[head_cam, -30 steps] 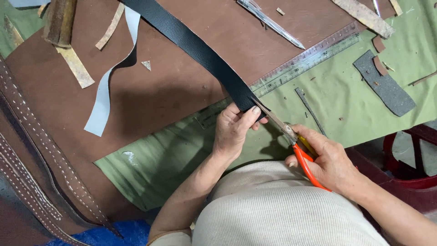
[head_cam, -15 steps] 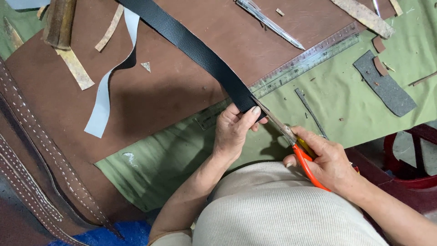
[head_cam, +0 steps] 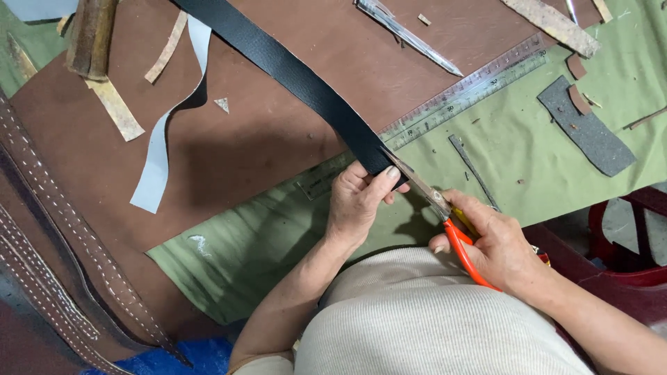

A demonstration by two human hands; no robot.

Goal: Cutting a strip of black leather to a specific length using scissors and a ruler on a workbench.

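A long black leather strap [head_cam: 292,73] runs from the top left down to the middle of the table. My left hand [head_cam: 358,201] pinches its near end between thumb and fingers. My right hand [head_cam: 497,246] grips orange-handled scissors [head_cam: 445,212], whose metal blades point up-left and meet the strap's end just beside my left fingers.
A brown leather sheet [head_cam: 278,139] lies over a green mat [head_cam: 514,139]. A steel ruler [head_cam: 462,94] crosses behind the strap. Stitched brown belts [head_cam: 55,236] lie at left, leather scraps and a pale strip [head_cam: 163,139] near them, a grey piece [head_cam: 587,132] at right, a knife [head_cam: 406,35] at top.
Almost nothing differs; both hands hold the same places, with the scissors blades still at the strap's end.
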